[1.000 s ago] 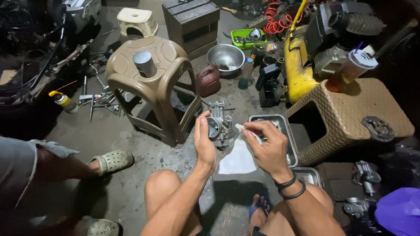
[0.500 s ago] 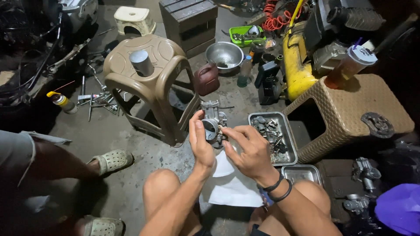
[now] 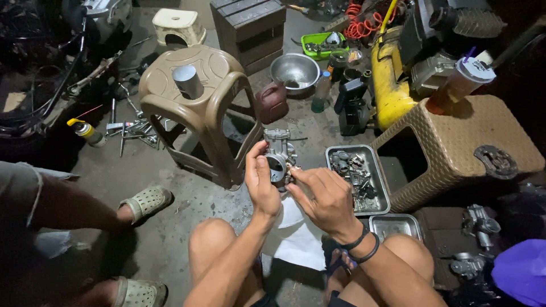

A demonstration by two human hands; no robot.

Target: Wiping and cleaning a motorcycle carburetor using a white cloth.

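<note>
Stool (image 3: pixel 200 74) left of carburetor (image 3: pixel 280 154); parts tray (image 3: pixel 380 187) right; bowl (image 3: pixel 294 71) behind.

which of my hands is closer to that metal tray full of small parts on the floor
Right. Your right hand is just left of the parts tray, almost at its edge. Your left hand is farther left, holding the carburetor beside the brown plastic stool.
</note>
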